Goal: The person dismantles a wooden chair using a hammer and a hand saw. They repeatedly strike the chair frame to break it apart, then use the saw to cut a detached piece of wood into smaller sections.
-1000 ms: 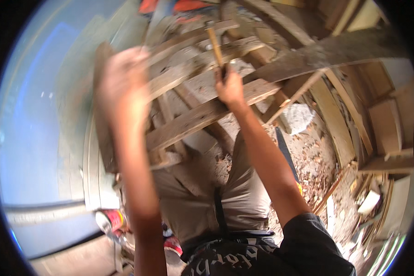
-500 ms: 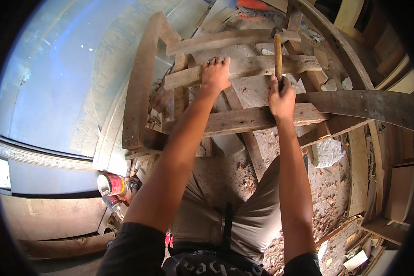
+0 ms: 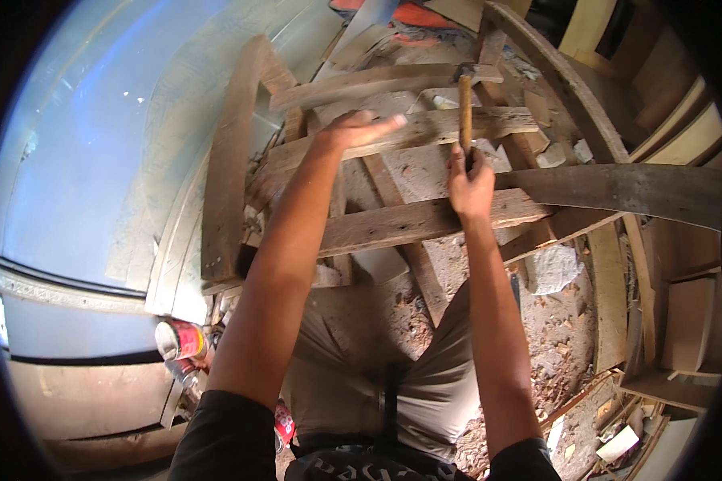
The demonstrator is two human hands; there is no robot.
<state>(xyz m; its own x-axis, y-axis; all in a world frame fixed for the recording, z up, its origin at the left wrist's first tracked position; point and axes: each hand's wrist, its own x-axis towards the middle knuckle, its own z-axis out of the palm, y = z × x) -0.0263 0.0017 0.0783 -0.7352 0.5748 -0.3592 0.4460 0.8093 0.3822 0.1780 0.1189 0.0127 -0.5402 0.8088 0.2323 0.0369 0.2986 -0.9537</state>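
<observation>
A frame of rough old timber stands before me, with several slats across it. My left hand [image 3: 363, 130] is open, its fingers stretched to the right over the middle slat [image 3: 433, 127]; whether it touches the wood I cannot tell. In my right hand [image 3: 471, 186] is a hammer [image 3: 465, 108], gripped by its wooden handle. Its dark head points away from me, near the right end of the far slat [image 3: 369, 84]. Below my right wrist runs the near slat [image 3: 393, 226], partly hidden by my forearm.
A curved board [image 3: 618, 191] juts out on the right. Farther right are wooden cabinet-like pieces [image 3: 686, 325]. A white block [image 3: 555, 268] lies on the debris-strewn floor. An open can with a red label [image 3: 186, 340] stands at left, beside a pale blue panel [image 3: 80, 144].
My left hand has let go of the middle slat and opened, its fingers swinging to the right. The hammer remains in my right hand. The whole view has shifted slightly.
</observation>
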